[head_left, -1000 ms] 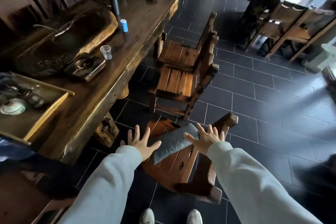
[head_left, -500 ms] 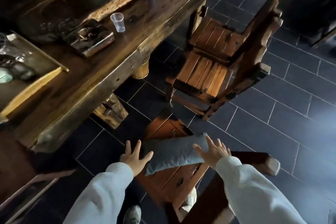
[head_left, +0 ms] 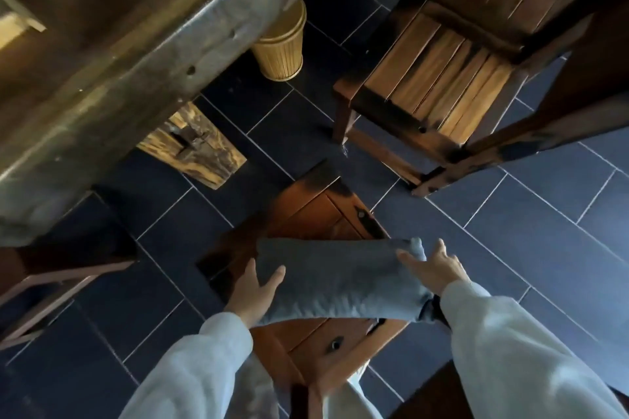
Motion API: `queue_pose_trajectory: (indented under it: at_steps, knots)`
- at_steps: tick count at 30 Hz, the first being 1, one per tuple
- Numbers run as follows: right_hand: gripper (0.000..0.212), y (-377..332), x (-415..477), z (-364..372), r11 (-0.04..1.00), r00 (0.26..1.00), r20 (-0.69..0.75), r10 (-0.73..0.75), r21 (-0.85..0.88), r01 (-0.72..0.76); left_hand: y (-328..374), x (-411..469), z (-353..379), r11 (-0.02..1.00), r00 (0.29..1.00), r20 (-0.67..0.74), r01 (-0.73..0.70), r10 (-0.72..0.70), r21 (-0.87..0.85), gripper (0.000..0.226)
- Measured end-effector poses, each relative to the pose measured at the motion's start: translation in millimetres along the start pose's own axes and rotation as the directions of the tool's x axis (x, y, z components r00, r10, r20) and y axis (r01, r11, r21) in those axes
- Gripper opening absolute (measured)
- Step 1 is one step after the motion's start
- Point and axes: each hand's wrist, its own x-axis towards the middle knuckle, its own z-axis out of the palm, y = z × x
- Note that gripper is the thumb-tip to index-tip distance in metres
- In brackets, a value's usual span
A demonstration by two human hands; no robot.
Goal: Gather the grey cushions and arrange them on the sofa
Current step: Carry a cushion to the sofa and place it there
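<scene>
A grey cushion lies across the seat of a wooden chair just in front of me. My left hand holds its left end, thumb on top and fingers hidden beneath. At the right end my right hand grips it, thumb on the top face and fingers round the corner. Both sleeves are light grey. No sofa is in view.
A heavy wooden table fills the upper left, with its block foot and a ribbed yellow bin under it. A slatted wooden chair stands at the upper right. Another chair's frame sits at the left on dark floor tiles.
My head has tipped down and closer to the chair. Both hands, spread open beside the cushion before, have closed in onto its two ends.
</scene>
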Motion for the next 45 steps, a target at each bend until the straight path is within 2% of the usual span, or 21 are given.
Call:
queue_pose_trajectory:
  at_steps: [2, 7, 11, 18, 20, 24, 27, 29, 30, 32, 33, 34, 35, 36, 38, 39, 41, 42, 44, 45]
  knots:
    - [0.112, 6.8, 22.1, 8.7, 0.997, 0.998, 0.029, 0.052, 0.048, -0.053, -1.7, 24.2, 10.2, 0.998, 1.000, 0.022, 0.021, -0.020, -0.051, 0.095]
    - [0.099, 14.1, 37.3, 31.1, 0.984, 0.997, 0.065, 0.047, 0.170, -0.058, -13.7, 42.2, 14.8, 0.980, 0.993, 0.030, 0.120, -0.117, -0.159, 0.104]
    - [0.089, 8.6, 29.5, 38.2, 0.957, 0.998, 0.010, 0.057, 0.285, -0.057, -15.2, 47.1, 3.2, 0.964, 0.990, 0.054, 0.136, -0.127, -0.228, 0.098]
    - [0.096, -24.1, -18.5, 0.6, 0.887, 0.984, -0.178, 0.012, 0.455, 0.071, 49.7, 36.6, -60.1, 0.967, 0.999, 0.008, -0.049, 0.053, -0.251, 0.094]
    - [0.095, -34.0, -54.2, -26.0, 0.843, 0.969, -0.244, 0.029, 0.527, 0.107, 87.6, 15.4, -92.8, 0.966, 0.989, 0.038, -0.129, 0.141, -0.223, 0.096]
    - [0.095, -45.8, -101.6, -67.7, 0.753, 0.927, -0.374, 0.030, 0.618, 0.225, 148.4, -15.6, -129.2, 0.943, 0.960, -0.003, -0.276, 0.280, -0.183, 0.095]
    - [0.093, -44.7, -153.2, -102.4, 0.655, 0.889, -0.456, 0.041, 0.684, 0.321, 198.2, -58.6, -156.2, 0.910, 0.920, 0.010, -0.385, 0.391, -0.154, 0.095]
    - [0.097, -30.6, -206.8, -131.5, 0.567, 0.856, -0.510, 0.081, 0.730, 0.381, 239.4, -107.6, -171.8, 0.855, 0.856, 0.075, -0.498, 0.511, -0.143, 0.095]
    - [0.100, -32.8, -207.2, -131.9, 0.560, 0.849, -0.522, 0.079, 0.728, 0.396, 243.4, -108.1, -175.0, 0.850, 0.855, 0.056, -0.503, 0.516, -0.159, 0.097]
    - [0.106, -7.1, -261.8, -154.5, 0.476, 0.814, -0.565, 0.132, 0.757, 0.448, 281.3, -161.7, -176.0, 0.793, 0.782, 0.136, -0.596, 0.609, -0.123, 0.099]
    - [0.104, -10.0, -261.5, -153.6, 0.462, 0.811, -0.570, 0.128, 0.758, 0.460, 284.7, -161.7, -179.8, 0.792, 0.786, 0.105, -0.598, 0.610, -0.124, 0.099]
    - [0.099, 8.7, -285.7, -160.3, 0.429, 0.775, -0.608, 0.172, 0.754, 0.497, 299.4, -189.7, -174.4, 0.758, 0.749, 0.118, -0.646, 0.652, -0.092, 0.100]
    - [0.093, 24.9, -310.0, -167.1, 0.397, 0.768, -0.611, 0.193, 0.764, 0.508, 314.0, -214.0, -169.6, 0.731, 0.716, 0.165, -0.680, 0.678, -0.056, 0.100]
    - [0.091, 24.2, -308.5, -165.2, 0.393, 0.767, -0.612, 0.195, 0.765, 0.510, 316.5, -213.2, -172.4, 0.728, 0.716, 0.144, -0.683, 0.683, -0.059, 0.100]
    - [0.100, 64.9, -354.4, -169.6, 0.362, 0.717, -0.635, 0.287, 0.765, 0.533, 336.0, -263.9, -153.1, 0.646, 0.620, 0.241, -0.762, 0.747, -0.041, 0.100]
    - [0.104, 66.6, -353.5, -165.9, 0.373, 0.708, -0.636, 0.308, 0.765, 0.525, 335.1, -264.2, -153.6, 0.646, 0.623, 0.233, -0.762, 0.747, -0.035, 0.102]
    - [0.109, 110.1, -395.9, -161.5, 0.333, 0.645, -0.643, 0.413, 0.766, 0.550, 340.8, -314.9, -125.8, 0.568, 0.531, 0.320, -0.822, 0.785, -0.028, 0.101]
    - [0.106, 113.4, -393.3, -158.6, 0.336, 0.642, -0.632, 0.434, 0.775, 0.536, 339.2, -313.8, -123.0, 0.566, 0.531, 0.304, -0.824, 0.791, -0.032, 0.098]
    - [0.092, 161.8, -435.7, -141.8, 0.294, 0.600, -0.610, 0.518, 0.785, 0.544, 329.2, -365.3, -84.5, 0.484, 0.438, 0.377, -0.875, 0.816, -0.031, 0.093]
    - [0.086, 163.8, -432.4, -139.9, 0.296, 0.599, -0.605, 0.525, 0.789, 0.538, 327.1, -363.6, -82.7, 0.494, 0.449, 0.359, -0.869, 0.818, -0.039, 0.090]
